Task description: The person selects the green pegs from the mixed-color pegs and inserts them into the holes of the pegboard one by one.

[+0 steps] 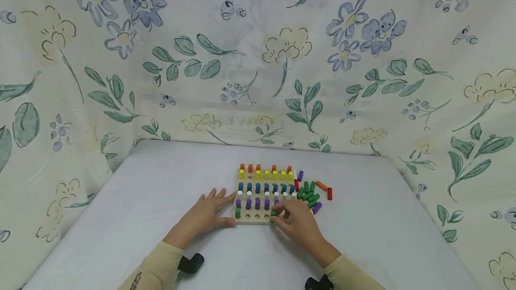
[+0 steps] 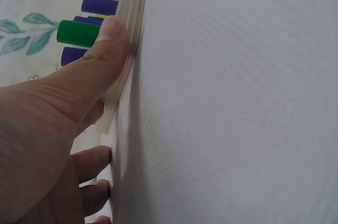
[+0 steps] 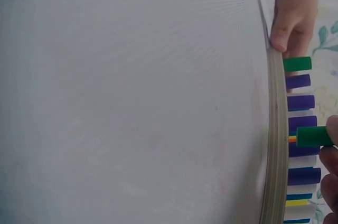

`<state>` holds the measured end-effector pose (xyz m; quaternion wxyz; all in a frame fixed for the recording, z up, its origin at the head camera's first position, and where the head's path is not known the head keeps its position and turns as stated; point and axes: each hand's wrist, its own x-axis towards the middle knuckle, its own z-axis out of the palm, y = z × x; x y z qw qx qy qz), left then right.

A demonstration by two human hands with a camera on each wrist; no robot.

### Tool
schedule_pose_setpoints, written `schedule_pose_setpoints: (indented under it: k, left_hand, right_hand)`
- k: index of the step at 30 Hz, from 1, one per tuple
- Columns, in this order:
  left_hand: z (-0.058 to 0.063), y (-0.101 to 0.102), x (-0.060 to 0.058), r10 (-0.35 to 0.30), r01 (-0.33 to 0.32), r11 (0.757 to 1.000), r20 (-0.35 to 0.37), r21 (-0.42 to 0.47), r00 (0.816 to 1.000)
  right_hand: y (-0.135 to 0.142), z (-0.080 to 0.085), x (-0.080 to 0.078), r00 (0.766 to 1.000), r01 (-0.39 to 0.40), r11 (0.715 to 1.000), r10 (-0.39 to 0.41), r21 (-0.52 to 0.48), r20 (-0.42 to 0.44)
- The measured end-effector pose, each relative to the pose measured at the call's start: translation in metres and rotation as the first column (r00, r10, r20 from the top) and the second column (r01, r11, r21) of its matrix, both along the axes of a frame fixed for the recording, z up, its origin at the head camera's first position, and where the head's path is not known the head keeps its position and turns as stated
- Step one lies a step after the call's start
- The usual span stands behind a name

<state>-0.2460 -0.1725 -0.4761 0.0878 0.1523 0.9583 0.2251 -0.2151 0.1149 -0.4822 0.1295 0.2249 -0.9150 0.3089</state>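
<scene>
A wooden pegboard [image 1: 252, 219] lies on the table with rows of orange, yellow, blue, white and purple pegs. In its front row, one green peg [image 1: 238, 213] stands at the left end, with bare holes to its right. My left hand [image 1: 206, 215] rests at the board's left side, fingers spread and thumb touching the front corner near that peg. With thumb and fingertips, my right hand [image 1: 299, 222] pinches another green peg [image 3: 311, 136]. In the right wrist view its lower end shows above the board, close over the front row.
Loose green pegs [image 1: 309, 195] lie in a pile right of the board, with red pegs [image 1: 329, 193], an orange peg [image 1: 321, 185] and purple pegs [image 1: 300, 175] around them. A floral curtain [image 1: 242, 79] hangs behind the white table [image 1: 169, 173].
</scene>
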Motion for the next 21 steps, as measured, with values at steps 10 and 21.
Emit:
schedule_pose_setpoints:
  k: [10, 21]
  left_hand:
    - [-0.001, 0.000, -0.001, 0.001, -0.001, 1.000, 0.002, -0.008, 1.000]
    - [0.001, 0.000, 0.000, 0.005, -0.005, 1.000, 0.013, -0.015, 1.000]
  right_hand:
    - [-0.007, -0.002, -0.004, 1.000, -0.004, 1.000, 0.004, 0.016, 0.000]
    - [-0.014, -0.003, -0.006, 0.998, -0.063, 0.998, 0.063, -0.027, 0.003]
